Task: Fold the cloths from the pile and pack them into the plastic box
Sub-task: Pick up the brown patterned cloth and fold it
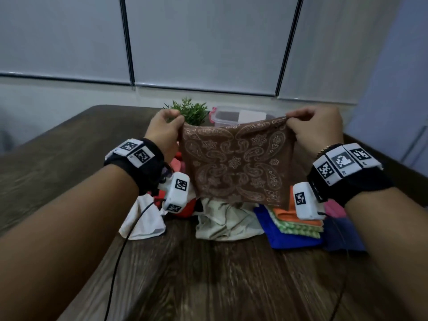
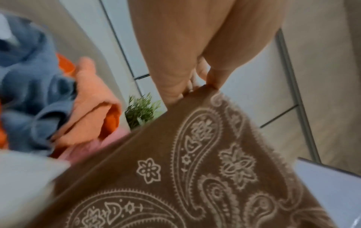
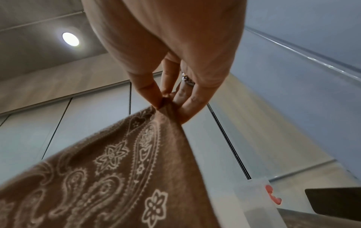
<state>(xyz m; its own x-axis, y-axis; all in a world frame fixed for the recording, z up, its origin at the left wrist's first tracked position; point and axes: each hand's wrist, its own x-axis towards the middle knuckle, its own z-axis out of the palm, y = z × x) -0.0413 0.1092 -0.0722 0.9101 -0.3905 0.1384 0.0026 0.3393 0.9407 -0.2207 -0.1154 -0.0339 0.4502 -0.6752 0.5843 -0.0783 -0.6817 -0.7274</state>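
Note:
A brown paisley cloth (image 1: 236, 158) hangs spread above the table, held up by both top corners. My left hand (image 1: 179, 121) pinches its left corner, my right hand (image 1: 289, 119) its right corner. In the left wrist view the left hand (image 2: 203, 86) pinches the paisley cloth (image 2: 195, 162); in the right wrist view the right hand (image 3: 166, 98) pinches the bunched corner of the cloth (image 3: 117, 162). Under the hanging cloth lies the pile of cloths (image 1: 227, 223): white, beige, orange, blue, green. Behind stands the clear plastic box (image 1: 222, 117) with pink clips, partly hidden.
A small green plant (image 1: 192, 110) stands beside the box at the back of the dark wooden table (image 1: 208, 274). Folded blue, green and orange cloths (image 1: 294, 230) lie at the right of the pile. Black cables run from both wrists over the table.

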